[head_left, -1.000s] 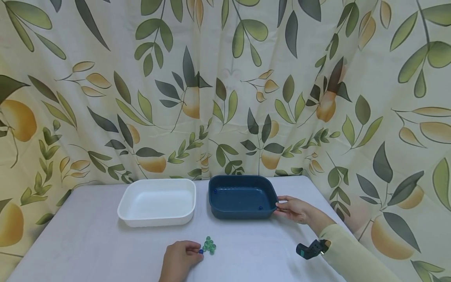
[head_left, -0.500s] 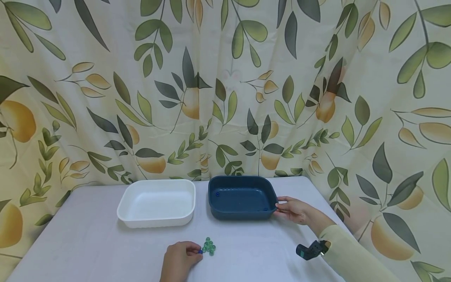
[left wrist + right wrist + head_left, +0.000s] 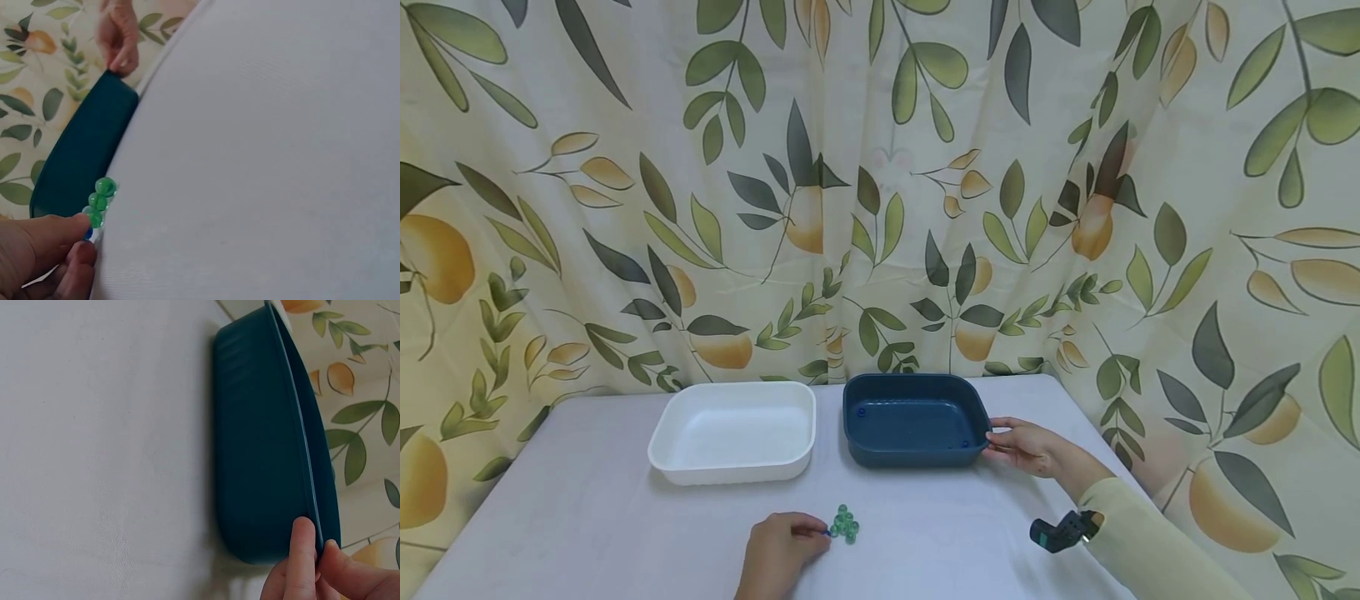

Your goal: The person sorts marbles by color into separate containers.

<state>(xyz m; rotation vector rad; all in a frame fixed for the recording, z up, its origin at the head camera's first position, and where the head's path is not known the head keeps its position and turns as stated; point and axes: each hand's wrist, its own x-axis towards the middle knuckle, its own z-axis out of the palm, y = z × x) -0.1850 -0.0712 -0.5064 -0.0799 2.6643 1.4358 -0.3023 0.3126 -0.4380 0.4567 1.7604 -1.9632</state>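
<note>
Blue marble (image 3: 89,233), pinched by the left hand (image 3: 775,552), beside green marbles (image 3: 846,527) on the white-covered counter (image 3: 940,550); dark-blue tub (image 3: 910,458), gripped at its rim by the right hand (image 3: 1032,450); leaf-and-fruit-printed curtain (image 3: 880,317) hung behind.

Honestly, I can't read any text, labels, brands, numbers or signs in any of my three views.
</note>
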